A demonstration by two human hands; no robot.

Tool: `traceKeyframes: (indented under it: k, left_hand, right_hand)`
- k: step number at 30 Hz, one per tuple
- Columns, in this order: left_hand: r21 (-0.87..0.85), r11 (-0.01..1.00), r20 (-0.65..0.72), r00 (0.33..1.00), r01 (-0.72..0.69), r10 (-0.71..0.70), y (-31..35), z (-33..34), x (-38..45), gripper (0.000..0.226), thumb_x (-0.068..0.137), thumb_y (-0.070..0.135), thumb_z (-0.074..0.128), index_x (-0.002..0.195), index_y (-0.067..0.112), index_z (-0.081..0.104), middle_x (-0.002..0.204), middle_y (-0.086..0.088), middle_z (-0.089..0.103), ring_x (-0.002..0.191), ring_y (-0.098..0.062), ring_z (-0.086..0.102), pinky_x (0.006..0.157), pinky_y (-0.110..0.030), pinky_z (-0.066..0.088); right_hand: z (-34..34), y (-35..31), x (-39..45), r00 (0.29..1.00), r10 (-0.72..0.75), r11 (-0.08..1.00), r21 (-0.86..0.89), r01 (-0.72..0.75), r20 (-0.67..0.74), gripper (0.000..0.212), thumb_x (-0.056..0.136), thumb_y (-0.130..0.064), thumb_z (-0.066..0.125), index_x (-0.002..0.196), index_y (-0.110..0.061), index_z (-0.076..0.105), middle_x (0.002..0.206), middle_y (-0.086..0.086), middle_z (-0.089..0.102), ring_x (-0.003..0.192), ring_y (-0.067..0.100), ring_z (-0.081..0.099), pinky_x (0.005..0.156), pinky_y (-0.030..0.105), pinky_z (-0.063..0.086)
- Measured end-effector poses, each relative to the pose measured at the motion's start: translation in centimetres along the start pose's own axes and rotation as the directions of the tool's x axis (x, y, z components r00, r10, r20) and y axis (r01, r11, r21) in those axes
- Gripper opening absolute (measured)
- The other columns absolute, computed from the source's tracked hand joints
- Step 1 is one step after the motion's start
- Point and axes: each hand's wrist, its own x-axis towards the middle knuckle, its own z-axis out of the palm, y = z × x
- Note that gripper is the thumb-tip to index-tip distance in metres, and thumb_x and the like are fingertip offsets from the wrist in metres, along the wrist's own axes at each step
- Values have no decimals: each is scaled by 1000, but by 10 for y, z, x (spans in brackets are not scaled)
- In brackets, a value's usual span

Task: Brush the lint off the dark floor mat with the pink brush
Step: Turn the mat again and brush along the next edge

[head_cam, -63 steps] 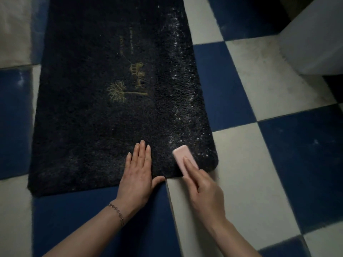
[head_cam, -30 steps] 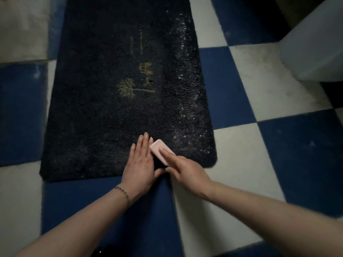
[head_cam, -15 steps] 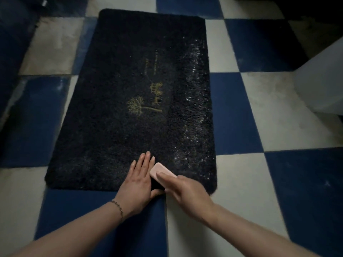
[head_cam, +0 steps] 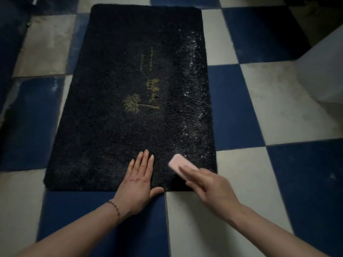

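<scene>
Dark floor mat [head_cam: 118,112] flat on a blue-and-white checkered floor [head_cam: 278,115], gold tree-and-crown motif [head_cam: 143,97] at its centre, pale lint [head_cam: 193,101] strewn in a band along its right side. Left hand [head_cam: 138,184], fingers straight and together, pressed flat on the near edge, bracelet [head_cam: 115,208] at the wrist. Right hand [head_cam: 209,188], blurred, gripping the pink brush [head_cam: 178,164] on the near right corner; pale grey object [head_cam: 323,71] well apart at right.

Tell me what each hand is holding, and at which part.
The right hand grips the pink brush by its near end. The left hand holds nothing; it rests flat on the mat.
</scene>
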Motion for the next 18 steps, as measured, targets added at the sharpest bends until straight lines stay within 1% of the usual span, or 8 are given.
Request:
traceKeyframes:
  k: [4,7,10,11,13,15,16,18]
  left_hand:
    - [-21,997,-23,997,-71,70,-8,1,-1,97,81,67,36,150,1,21,160,-20,11,147,-27,4,115,-39,2]
    - [-33,998,-18,998,-61,60,-9,1,0,98,80,70,35,150,2,20,158,-20,14,148,-23,-3,115,-37,-1]
    - [4,999,4,999,-36,36,-6,1,2,99,81,72,27,151,3,16,157,-21,14,147,-21,-12,116,-35,-6]
    - [12,999,-10,999,-36,36,-6,0,1,100,80,73,22,153,5,9,159,-20,5,145,-19,-19,115,-34,-11]
    - [-2,998,-87,994,-70,69,-5,4,0,102,76,76,10,151,10,-13,157,-12,-23,137,-14,-38,112,-32,-23]
    - [-42,997,-46,997,-65,63,-3,1,-2,101,73,77,3,143,12,-28,148,-7,-41,131,-13,-47,110,-31,-28]
    - [-38,998,-10,999,-52,52,-1,-4,-2,99,76,76,5,141,12,-32,145,-6,-45,130,-15,-48,110,-32,-28]
    - [-29,1000,42,999,-6,7,3,-12,-3,98,85,71,21,139,11,-34,144,-6,-46,134,-20,-44,111,-33,-25]
  right_hand:
    - [25,-30,17,970,-171,985,2,174,175,46,86,-54,32,132,-53,37,87,-3,60,74,22,61,62,31,47]
    - [29,-20,29,963,-199,978,-32,207,180,44,87,-54,32,131,-54,38,83,0,59,69,24,61,58,32,46]
    - [20,5,22,989,-87,995,-27,91,119,47,84,-63,30,130,-63,26,91,-4,62,79,20,63,65,32,49]
    - [12,18,17,997,-34,999,-30,36,64,47,84,-64,33,129,-67,21,92,-6,63,80,19,63,66,32,50]
    - [-3,40,3,998,61,997,-38,-62,-19,49,87,-56,48,125,-72,22,90,-8,63,76,16,62,64,31,48]
    - [-11,49,-4,994,100,994,-32,-101,-42,52,88,-46,55,124,-70,26,91,-8,64,77,15,60,63,29,46]
    - [-12,49,-4,993,108,994,-28,-109,-40,52,89,-44,55,124,-69,26,92,-8,65,77,15,60,62,29,45]
    - [-13,41,-3,993,112,993,-32,-113,-40,51,89,-45,55,125,-68,27,88,-8,63,75,14,59,60,26,42]
